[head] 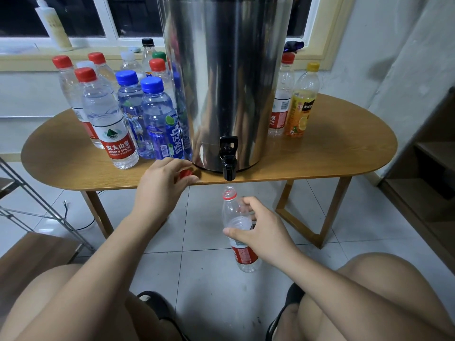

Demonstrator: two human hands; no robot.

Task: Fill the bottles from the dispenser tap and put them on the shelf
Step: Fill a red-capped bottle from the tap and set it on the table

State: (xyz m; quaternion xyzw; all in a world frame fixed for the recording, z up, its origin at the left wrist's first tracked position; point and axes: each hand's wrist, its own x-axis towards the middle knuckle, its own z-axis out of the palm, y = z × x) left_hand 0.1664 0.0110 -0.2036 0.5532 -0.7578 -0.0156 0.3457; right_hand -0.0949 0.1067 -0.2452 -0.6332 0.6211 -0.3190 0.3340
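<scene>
Stainless-steel dispenser [229,77] on the wooden desk [332,156], with its black tap [229,159] jutting over the front edge. Below the tap, just under the spout and not touching it: an uncapped clear bottle [231,210] with a red label and a red ring at the neck, upright, gripped round its middle by the right hand [266,232], thumb in front and fingers curled behind. Looks empty or nearly so. At the desk's front edge, just left of the dispenser's base: the left hand [165,185], fingers curled and pinching a red cap [186,173]. Left of the dispenser, a cluster of capped bottles [118,114] holding water, with red, blue, white, green and black caps. Right of it, two more: a red-capped bottle [282,94] and a yellow-capped juice bottle [301,102], side by side. Behind, a window sill [24,59] with a white squeeze bottle [53,25]. At the far right, beside the desk, dark wooden shelves [430,153]. Underneath, grey floor tiles [202,267].
</scene>
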